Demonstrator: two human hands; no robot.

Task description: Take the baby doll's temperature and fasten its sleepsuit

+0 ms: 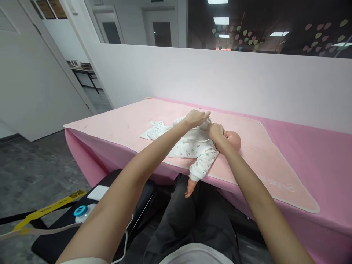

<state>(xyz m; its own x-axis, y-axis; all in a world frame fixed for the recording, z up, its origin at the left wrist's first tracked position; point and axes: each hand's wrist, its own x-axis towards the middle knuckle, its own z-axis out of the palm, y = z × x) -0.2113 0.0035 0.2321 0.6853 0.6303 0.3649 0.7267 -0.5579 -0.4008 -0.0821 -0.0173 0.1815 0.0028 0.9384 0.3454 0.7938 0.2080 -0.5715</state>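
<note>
A baby doll (233,140) lies on its back with its head to the right. It wears white baby clothes (189,148) with a small print, and one doll arm (191,187) hangs over the near table edge. Above the chest, my left hand (196,118) is closed at the white cloth near the far side of the doll. My right hand (216,131) is closed on the clothing by the neck, partly covering the doll's face. White fabric shows between both hands. My fingertips are partly hidden, so the exact grip is unclear.
Beneath the doll is a light pink mat (123,121) on a pink-covered table (324,157), with a white wall behind. At lower left stands a black chair (63,234) bearing a blue-capped bottle (81,212) and a white flat object (98,192). A yellow strap (49,209) lies nearby.
</note>
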